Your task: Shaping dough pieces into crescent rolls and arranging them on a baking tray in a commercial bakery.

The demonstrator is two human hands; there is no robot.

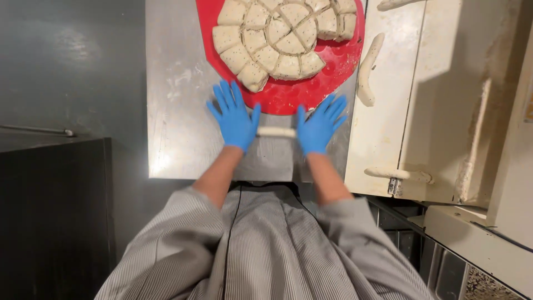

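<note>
Landmark = red mat (288, 97) on steel table (177, 139). L hand (234, 118), blue glove, just below mat's lower-left edge, open flat, fingers spread, palm on dough roll (277, 131). Roll lies below mat betw. both hands. R hand (320, 125) likewise open flat on roll's other end. Judgement: even pressure, palms level, for uniform thickness. Cut dough disc (277, 36) on mat. Right of mat: cream tray (383, 128) w/ finished dough sticks (367, 69); the mat's edge stands close ahead of the fingertips.

Dough rope (276, 132) — pale, thin, lying crosswise on steel table (177, 111) — just below red board (288, 97).
</note>
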